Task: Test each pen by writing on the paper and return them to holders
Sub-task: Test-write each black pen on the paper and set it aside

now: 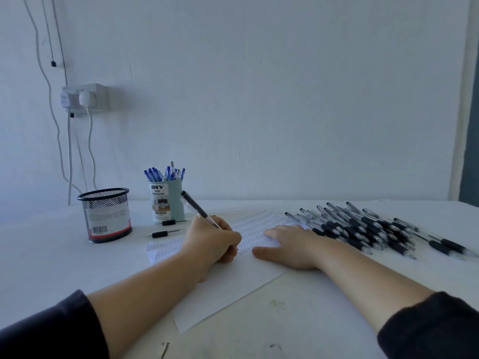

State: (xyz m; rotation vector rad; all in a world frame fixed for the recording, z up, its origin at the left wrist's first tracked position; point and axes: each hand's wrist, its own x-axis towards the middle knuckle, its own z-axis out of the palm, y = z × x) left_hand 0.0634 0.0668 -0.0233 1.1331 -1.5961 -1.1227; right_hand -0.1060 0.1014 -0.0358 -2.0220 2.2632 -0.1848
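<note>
**Left hand writes, right hand steadies the sheet**

The left hand (215,239) has its fingers curled round a black pen (198,209), tip on the paper (233,286). The right hand (290,244) lies flat, fingers straight, pressing the paper beside the pile of black pens (363,229) on the worktop (51,255).

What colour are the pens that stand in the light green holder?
Blue. The pens in the holder show best in the head view.
</note>
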